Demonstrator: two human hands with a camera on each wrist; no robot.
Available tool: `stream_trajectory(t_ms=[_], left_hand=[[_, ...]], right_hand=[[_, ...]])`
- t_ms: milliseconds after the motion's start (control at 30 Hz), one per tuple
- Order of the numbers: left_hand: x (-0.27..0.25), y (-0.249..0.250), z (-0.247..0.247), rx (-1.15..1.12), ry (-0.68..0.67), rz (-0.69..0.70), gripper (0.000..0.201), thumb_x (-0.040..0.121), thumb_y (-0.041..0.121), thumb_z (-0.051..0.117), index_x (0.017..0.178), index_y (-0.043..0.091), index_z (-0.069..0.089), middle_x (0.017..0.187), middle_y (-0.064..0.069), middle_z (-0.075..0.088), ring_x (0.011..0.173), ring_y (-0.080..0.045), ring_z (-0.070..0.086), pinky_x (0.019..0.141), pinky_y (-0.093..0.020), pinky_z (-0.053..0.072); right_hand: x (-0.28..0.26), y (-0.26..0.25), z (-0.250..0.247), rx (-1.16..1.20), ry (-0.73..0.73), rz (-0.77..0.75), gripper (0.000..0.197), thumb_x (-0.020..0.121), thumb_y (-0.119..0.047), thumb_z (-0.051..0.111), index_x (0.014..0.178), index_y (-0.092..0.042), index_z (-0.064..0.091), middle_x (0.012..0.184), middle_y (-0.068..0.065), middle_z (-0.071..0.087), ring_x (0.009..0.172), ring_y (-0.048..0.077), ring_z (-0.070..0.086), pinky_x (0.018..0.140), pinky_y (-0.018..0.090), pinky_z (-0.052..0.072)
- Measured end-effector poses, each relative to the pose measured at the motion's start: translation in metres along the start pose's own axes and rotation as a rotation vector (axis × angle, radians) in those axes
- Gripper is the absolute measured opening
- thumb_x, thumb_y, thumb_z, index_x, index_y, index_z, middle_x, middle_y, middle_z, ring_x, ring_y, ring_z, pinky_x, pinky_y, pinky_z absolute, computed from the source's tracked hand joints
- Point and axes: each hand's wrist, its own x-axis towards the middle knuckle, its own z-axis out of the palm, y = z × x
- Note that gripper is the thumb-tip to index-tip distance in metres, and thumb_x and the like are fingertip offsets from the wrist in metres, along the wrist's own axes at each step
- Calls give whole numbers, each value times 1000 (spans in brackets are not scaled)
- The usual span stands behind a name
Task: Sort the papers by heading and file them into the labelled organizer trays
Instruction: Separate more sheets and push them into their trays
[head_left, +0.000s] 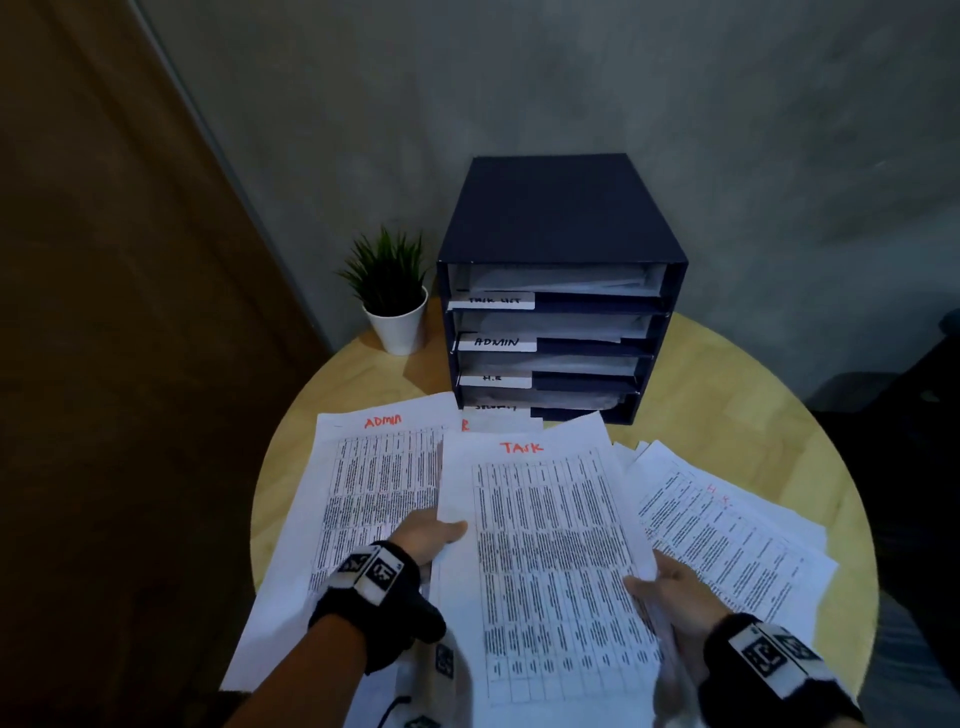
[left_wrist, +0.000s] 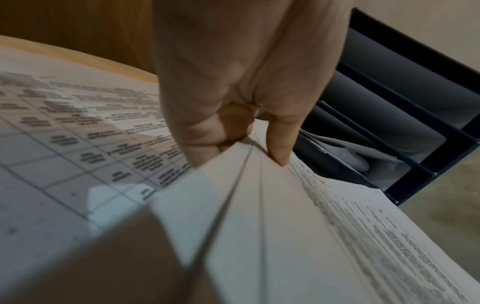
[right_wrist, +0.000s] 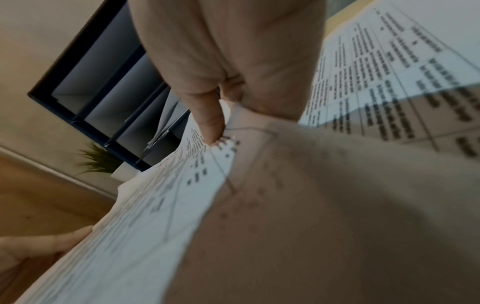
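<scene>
A white sheet headed TASK in red (head_left: 540, 545) is held above the table between both hands. My left hand (head_left: 428, 535) pinches its left edge, thumb on top, as the left wrist view shows (left_wrist: 278, 148). My right hand (head_left: 660, 582) pinches its right edge, the thumb (right_wrist: 210, 123) pressed on the print. A sheet headed ADMIN (head_left: 363, 483) lies at the left, and a fanned pile with an H.R sheet (head_left: 727, 525) lies at the right. The dark organizer (head_left: 561, 291) stands behind, its trays labelled TASK LIST, ADMIN, H.R and one more, each holding papers.
A small potted plant (head_left: 392, 296) in a white pot stands left of the organizer on the round wooden table (head_left: 727, 374). A grey wall is behind, and a brown door or panel is at the left. Dark furniture sits at the far right.
</scene>
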Motion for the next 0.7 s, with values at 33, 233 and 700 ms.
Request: stream_trajectory(t_ms=[33, 233, 700], left_hand=[[-5, 4, 3, -15, -15, 3, 41, 92, 15, 58, 129, -1, 52, 134, -17, 56, 122, -35, 55, 107, -44, 42], [-23, 28, 12, 43, 56, 63, 43, 98, 17, 47, 138, 2, 43, 141, -9, 48, 128, -30, 49, 98, -29, 41], [-34, 78, -8, -333, -4, 334, 39, 97, 4, 46, 135, 7, 44, 135, -12, 55, 124, -31, 52, 110, -49, 36]], right_hand=[[0, -1, -2, -12, 8, -5, 24, 95, 3, 47, 117, -6, 48, 62, 8, 41, 53, 19, 38, 45, 24, 36], [-1, -15, -3, 11, 33, -15, 23, 95, 5, 45, 116, -4, 49, 59, 10, 40, 52, 21, 37, 48, 29, 33], [-28, -65, -17, 172, 1, -273, 29, 96, 3, 43, 123, -2, 52, 64, 7, 48, 51, 18, 39, 50, 29, 34]])
